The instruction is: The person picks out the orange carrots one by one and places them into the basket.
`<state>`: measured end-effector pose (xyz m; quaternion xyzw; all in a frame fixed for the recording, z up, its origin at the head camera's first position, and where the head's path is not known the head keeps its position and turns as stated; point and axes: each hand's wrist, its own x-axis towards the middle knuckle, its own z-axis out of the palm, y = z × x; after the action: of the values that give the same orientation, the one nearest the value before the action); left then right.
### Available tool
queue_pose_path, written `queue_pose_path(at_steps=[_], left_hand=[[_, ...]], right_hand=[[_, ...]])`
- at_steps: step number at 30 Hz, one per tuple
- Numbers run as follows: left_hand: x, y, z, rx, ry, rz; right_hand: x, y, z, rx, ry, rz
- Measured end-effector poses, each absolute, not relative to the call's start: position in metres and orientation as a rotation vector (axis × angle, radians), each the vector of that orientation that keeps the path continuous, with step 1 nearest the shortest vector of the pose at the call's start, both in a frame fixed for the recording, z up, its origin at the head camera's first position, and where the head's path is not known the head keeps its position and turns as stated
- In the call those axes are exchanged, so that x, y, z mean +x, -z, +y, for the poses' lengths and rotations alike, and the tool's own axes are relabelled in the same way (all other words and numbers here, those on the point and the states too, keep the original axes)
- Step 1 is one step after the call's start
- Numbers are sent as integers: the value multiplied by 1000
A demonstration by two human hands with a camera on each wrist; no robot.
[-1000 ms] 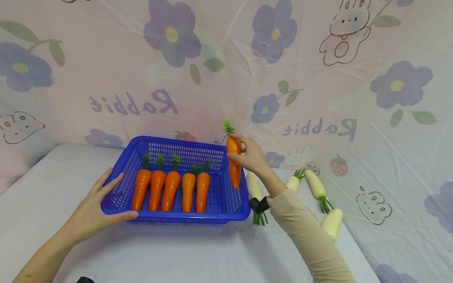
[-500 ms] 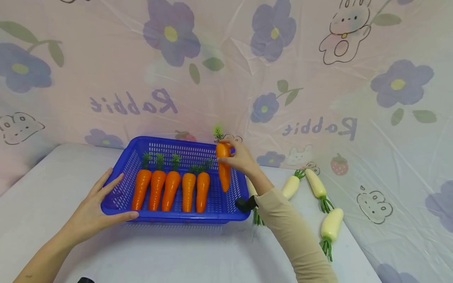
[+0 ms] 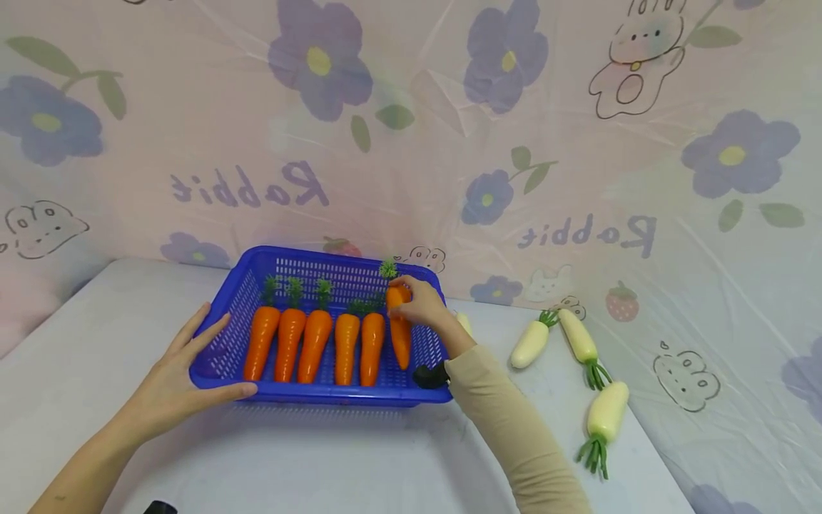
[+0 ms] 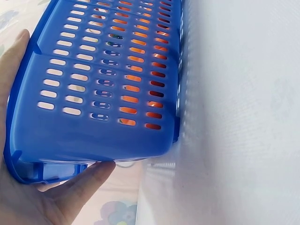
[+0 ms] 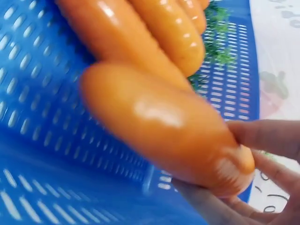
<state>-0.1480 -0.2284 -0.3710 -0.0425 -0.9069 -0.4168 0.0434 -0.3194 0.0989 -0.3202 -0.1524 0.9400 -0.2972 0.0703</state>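
Note:
A blue plastic basket (image 3: 321, 391) holds a row of several orange carrots (image 3: 347, 350) with green tops. My right hand (image 3: 420, 305) pinches one more carrot (image 3: 401, 344) by its thick upper end, inside the basket at the right end of the row. In the right wrist view this carrot (image 5: 154, 112) slants in front of the others, thumb and fingers at its thick end. My left hand (image 3: 170, 385) spreads straight fingers at the basket's left side, its thumb along the front rim. The left wrist view shows that hand (image 4: 40, 199) against the basket's slotted wall (image 4: 93, 140).
Right of the basket, white radishes (image 3: 531, 344) with green stems lie on the white tabletop (image 3: 321, 464). Another radish (image 3: 464, 323) is mostly hidden behind the right forearm. A patterned cloth (image 3: 398, 178) with flowers and rabbits hangs behind the table.
My right hand has carried the carrot leftward and lowered it from above the basket's right rim to beside the row. My left hand stays at the basket's left side.

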Motion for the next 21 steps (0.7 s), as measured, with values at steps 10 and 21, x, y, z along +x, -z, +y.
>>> queue_pose_path(at_steps=[10,21], left_hand=[[-148,371,-228,-135,1266,-2765],[-146,370,-228,-134,1275,-2755]], right_hand=[[-318,326,95,-524,667,2770],[-316,330,98,-570,546,2536]])
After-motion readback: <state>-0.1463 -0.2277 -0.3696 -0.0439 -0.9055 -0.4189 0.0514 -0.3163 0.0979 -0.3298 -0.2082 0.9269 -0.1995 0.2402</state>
